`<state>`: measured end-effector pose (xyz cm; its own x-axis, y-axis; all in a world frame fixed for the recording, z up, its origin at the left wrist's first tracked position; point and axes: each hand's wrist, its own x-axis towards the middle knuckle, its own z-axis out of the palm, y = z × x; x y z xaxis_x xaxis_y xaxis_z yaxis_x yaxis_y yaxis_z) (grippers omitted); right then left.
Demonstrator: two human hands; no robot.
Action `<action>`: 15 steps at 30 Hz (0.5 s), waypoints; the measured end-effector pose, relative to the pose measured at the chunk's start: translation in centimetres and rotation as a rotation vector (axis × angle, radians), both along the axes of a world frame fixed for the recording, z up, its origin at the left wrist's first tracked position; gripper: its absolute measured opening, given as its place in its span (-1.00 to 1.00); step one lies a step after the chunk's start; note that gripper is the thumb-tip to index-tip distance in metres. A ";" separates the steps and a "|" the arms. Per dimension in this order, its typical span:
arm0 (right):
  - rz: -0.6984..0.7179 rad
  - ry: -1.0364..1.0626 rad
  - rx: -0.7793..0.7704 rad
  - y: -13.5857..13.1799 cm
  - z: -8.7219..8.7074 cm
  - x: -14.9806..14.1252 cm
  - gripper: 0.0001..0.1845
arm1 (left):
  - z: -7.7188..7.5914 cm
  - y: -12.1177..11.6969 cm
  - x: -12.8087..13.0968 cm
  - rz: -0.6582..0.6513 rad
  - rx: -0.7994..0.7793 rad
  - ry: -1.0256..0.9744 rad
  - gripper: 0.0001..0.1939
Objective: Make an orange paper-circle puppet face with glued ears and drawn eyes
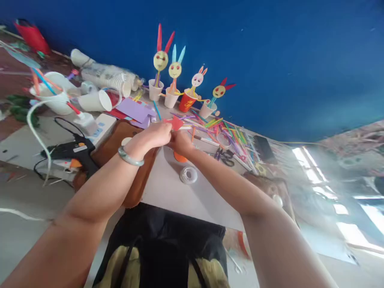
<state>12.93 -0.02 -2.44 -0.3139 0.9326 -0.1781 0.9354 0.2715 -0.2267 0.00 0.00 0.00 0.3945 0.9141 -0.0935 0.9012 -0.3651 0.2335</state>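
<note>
My left hand (pixel 160 134), with a pale green bangle at its wrist, reaches over the table and pinches a piece of red paper (pixel 177 123). My right hand (pixel 182 143) meets it from the other side, fingers closed at the paper's lower part. The fingertips and the grip's details are partly covered by the hands. An orange round object (pixel 180 157) shows just under my right hand. Nearer to me lies a roll of clear tape (pixel 189 175).
Several rabbit-faced figures in cups (pixel 171 98) stand along the blue wall. Colourful sticks (pixel 222 130) and dark scissors (pixel 225 156) lie to the right. Purple paper (pixel 135 109), a brown case (pixel 120 138), a black glue gun (pixel 75 152) with cords and a power strip (pixel 102 127) occupy the left.
</note>
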 end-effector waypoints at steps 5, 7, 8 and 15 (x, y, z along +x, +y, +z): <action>-0.031 -0.058 -0.011 0.1 0.1 -0.5 -0.76 | 0.2 -0.1 -0.1 0.011 -0.006 0.002 -0.64; -0.042 -0.038 -0.022 -0.1 0.2 -0.7 -0.78 | 0.4 -0.1 -0.2 0.012 -0.011 -0.001 -0.65; -0.047 -0.017 -0.025 -0.2 0.2 -0.7 -0.80 | 0.4 -0.2 -0.2 0.013 -0.012 -0.003 -0.65; -0.109 0.255 -0.060 -1.5 0.9 2.7 -0.91 | 0.4 -0.6 -0.3 -0.045 0.029 -0.074 -0.69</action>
